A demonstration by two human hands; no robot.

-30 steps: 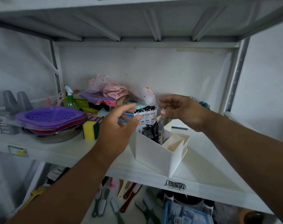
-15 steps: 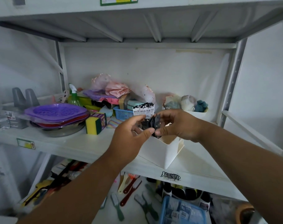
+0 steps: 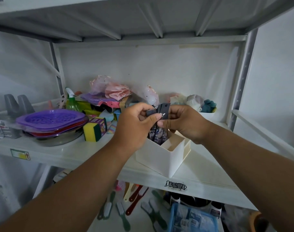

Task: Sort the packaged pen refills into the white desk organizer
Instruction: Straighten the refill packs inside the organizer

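Note:
The white desk organizer (image 3: 166, 158) stands on the white shelf (image 3: 67, 153), slightly right of centre. Several dark packaged pen refills (image 3: 163, 109) stand upright in its rear-left compartment, their header cards sticking up. My left hand (image 3: 134, 124) pinches the tops of the packs from the left. Facing it, my right hand (image 3: 183, 121) pinches the same bunch from the right. The packs' lower parts (image 3: 157, 134) show between the two hands, inside the organizer. Its front compartments look empty.
A yellow-green sponge pack (image 3: 95, 129) and stacked purple and red trays on a steel bowl (image 3: 50, 121) sit at the left. Bagged pink items (image 3: 116, 92) and a green spray bottle (image 3: 71, 101) fill the back. Brushes (image 3: 126, 208) and a blue pack (image 3: 191, 220) lie on the lower shelf.
Both hands have come together over the organizer and now pinch the refill packs' tops; a second ago the left hand was open and apart from them. The view has shifted slightly.

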